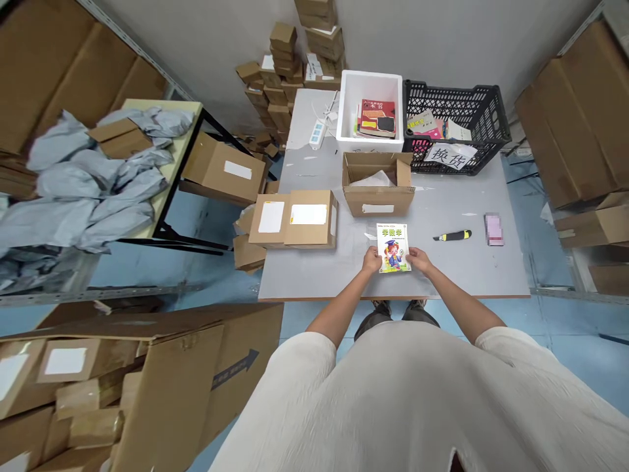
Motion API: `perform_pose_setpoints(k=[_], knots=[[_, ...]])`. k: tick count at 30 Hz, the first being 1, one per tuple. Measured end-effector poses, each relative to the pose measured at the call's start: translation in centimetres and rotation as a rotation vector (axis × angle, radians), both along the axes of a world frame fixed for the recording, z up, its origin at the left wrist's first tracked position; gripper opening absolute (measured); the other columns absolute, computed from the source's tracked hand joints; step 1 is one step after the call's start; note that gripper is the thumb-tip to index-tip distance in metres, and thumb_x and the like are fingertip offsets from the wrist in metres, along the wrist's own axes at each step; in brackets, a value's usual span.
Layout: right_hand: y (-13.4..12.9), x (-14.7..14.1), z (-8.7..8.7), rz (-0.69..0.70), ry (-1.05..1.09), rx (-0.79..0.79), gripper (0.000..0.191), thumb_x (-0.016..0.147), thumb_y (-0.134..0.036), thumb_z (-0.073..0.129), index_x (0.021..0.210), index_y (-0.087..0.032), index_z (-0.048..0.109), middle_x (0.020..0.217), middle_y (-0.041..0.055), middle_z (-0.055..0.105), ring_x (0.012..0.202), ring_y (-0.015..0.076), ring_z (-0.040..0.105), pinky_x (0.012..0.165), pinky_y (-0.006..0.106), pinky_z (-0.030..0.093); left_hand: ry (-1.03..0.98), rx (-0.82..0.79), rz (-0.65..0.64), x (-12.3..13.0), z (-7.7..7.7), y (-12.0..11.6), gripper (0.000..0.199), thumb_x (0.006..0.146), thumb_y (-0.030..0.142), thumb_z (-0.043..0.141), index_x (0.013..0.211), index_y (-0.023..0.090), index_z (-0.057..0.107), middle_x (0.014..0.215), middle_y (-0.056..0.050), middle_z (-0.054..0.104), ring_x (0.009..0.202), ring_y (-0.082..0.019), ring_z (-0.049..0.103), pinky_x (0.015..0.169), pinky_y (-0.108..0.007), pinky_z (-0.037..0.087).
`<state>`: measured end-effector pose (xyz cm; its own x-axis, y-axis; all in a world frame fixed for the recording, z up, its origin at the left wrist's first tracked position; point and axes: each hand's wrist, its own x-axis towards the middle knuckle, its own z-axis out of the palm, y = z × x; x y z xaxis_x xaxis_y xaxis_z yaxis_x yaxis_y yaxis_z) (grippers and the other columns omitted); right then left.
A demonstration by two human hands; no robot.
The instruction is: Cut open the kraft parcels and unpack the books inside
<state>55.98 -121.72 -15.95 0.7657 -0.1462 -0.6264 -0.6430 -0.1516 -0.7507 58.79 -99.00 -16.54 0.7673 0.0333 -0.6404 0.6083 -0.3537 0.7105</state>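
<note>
A children's book (393, 249) with a cartoon figure on its cover is held face up between my two hands, just over the near part of the grey table (457, 275). My left hand (372, 259) is closed on the book's left edge, and my right hand (418, 259) grips its right edge. Beyond the book stands an open cardboard box (378, 199) with pale wrapping inside. To the left sit closed cardboard boxes (310, 233) with white labels. A black and yellow utility knife (455, 235) lies to the right of my right hand.
At the table's back stand a white foam bin (345, 124) and a black plastic crate (486, 141), both holding books. A power strip (318, 134) lies at the back left. Grey parcels (78, 210) cover a side table, and a large carton (181, 387) stands at lower left.
</note>
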Motion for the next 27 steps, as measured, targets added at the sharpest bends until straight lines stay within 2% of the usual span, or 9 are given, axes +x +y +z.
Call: perform_pose_setpoints(k=[5,10,12,15,17,20,22,27], knots=[[-2.3,0.3,1.8,-0.018,-0.069,-0.014,0.027,0.078,-0.028,0.079,0.104,-0.022,0.075,0.092,0.0053,0.084,0.094,0.0271,0.081,0.086,0.040,0.067,-0.044,-0.115,0.011,0.5,1.4,-1.5,0.030,0.080,0.007,0.073,0.106,0.021,0.068,0.079,0.001,0.071,0.074,-0.021,0.071,0.082,-0.034,0.058],[-5.2,0.2,4.2,-0.065,-0.146,0.061,0.026,0.077,-0.034,0.080,0.099,-0.022,0.073,0.093,0.0070,0.085,0.091,0.0279,0.081,0.085,0.041,0.067,-0.091,-0.244,0.011,0.9,3.0,-4.0,0.029,0.078,0.008,0.075,0.103,0.020,0.069,0.081,0.000,0.073,0.079,-0.022,0.073,0.087,-0.036,0.059],[-6.4,0.3,5.2,-0.092,-0.184,0.080,0.027,0.076,-0.036,0.081,0.098,-0.023,0.072,0.094,0.0076,0.086,0.092,0.0289,0.082,0.086,0.043,0.067,-0.142,-0.225,-0.008,1.3,3.8,-5.1,0.027,0.079,0.008,0.074,0.103,0.020,0.070,0.089,-0.003,0.076,0.087,-0.023,0.074,0.092,-0.037,0.059],[-7.8,0.8,6.5,-0.121,-0.256,0.061,0.029,0.076,-0.038,0.081,0.099,-0.023,0.072,0.096,0.0084,0.086,0.094,0.0303,0.083,0.087,0.044,0.067,-0.301,-0.101,0.022,2.1,5.1,-6.7,0.031,0.080,0.005,0.071,0.107,0.021,0.073,0.111,-0.008,0.079,0.101,-0.023,0.075,0.101,-0.038,0.057],[-8.3,1.2,7.3,-0.113,-0.306,0.025,0.031,0.077,-0.041,0.079,0.101,-0.023,0.072,0.096,0.0091,0.086,0.093,0.0308,0.083,0.086,0.043,0.067,-0.380,-0.094,0.027,2.5,6.1,-8.1,0.034,0.082,0.005,0.069,0.112,0.021,0.075,0.120,-0.010,0.080,0.109,-0.024,0.074,0.105,-0.038,0.056],[-8.3,1.7,8.6,-0.074,-0.398,-0.045,0.033,0.080,-0.045,0.074,0.104,-0.022,0.074,0.099,0.0103,0.086,0.092,0.0304,0.082,0.083,0.042,0.067,-0.412,-0.234,-0.040,2.9,7.4,-10.8,0.023,0.089,0.013,0.070,0.109,0.021,0.078,0.116,-0.010,0.082,0.113,-0.027,0.076,0.107,-0.040,0.057],[-7.8,1.8,9.4,-0.022,-0.496,-0.147,0.033,0.085,-0.045,0.070,0.107,-0.021,0.076,0.104,0.0100,0.086,0.093,0.0291,0.081,0.085,0.041,0.066,-0.428,-0.320,-0.074,2.9,8.1,-12.5,0.014,0.094,0.023,0.072,0.105,0.020,0.081,0.111,-0.010,0.084,0.111,-0.028,0.077,0.107,-0.041,0.058],[-6.6,1.0,10.6,0.215,-0.745,-0.547,0.033,0.095,-0.037,0.066,0.120,-0.023,0.082,0.105,0.0097,0.085,0.095,0.0296,0.077,0.099,0.047,0.062,-0.419,-0.446,-0.019,3.3,9.0,-14.8,0.034,0.098,0.051,0.074,0.104,0.018,0.082,0.094,-0.008,0.083,0.095,-0.024,0.079,0.096,-0.037,0.061]])
